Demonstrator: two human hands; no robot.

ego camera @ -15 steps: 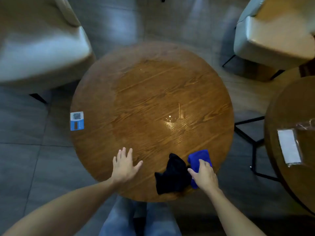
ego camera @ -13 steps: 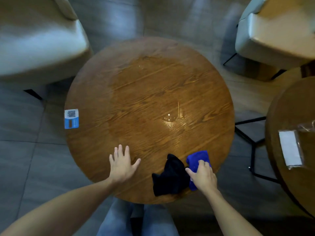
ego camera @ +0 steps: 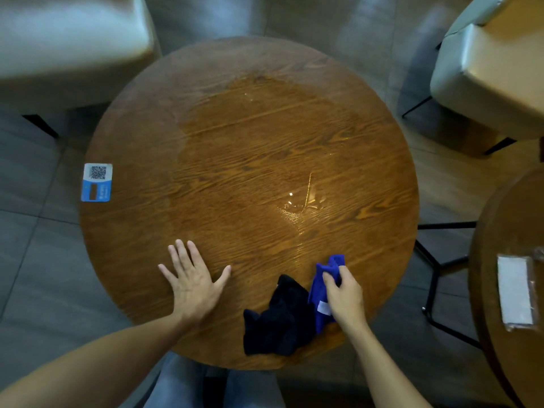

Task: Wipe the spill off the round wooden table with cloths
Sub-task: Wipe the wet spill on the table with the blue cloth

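A round wooden table (ego camera: 147, 231) fills the head view. A clear puddle of spilled liquid (ego camera: 300, 201) glistens right of centre. My right hand (ego camera: 343, 295) is closed on a blue cloth (ego camera: 319, 290) near the front right edge, bunching it up off the wood. Touching it on the left lies a crumpled black cloth (ego camera: 279, 319), which no hand holds. My left hand (ego camera: 192, 278) rests flat on the table with fingers spread, to the left of the cloths.
A blue and white QR sticker (ego camera: 97, 182) sits at the table's left edge. Pale upholstered chairs stand at the back left (ego camera: 67, 45) and back right (ego camera: 494, 69). A second wooden table (ego camera: 500, 231) with a plastic-wrapped white packet (ego camera: 516, 293) is on the right.
My right hand has gone from resting on the flat blue cloth to gripping and bunching it. The left hand has stayed flat on the table.
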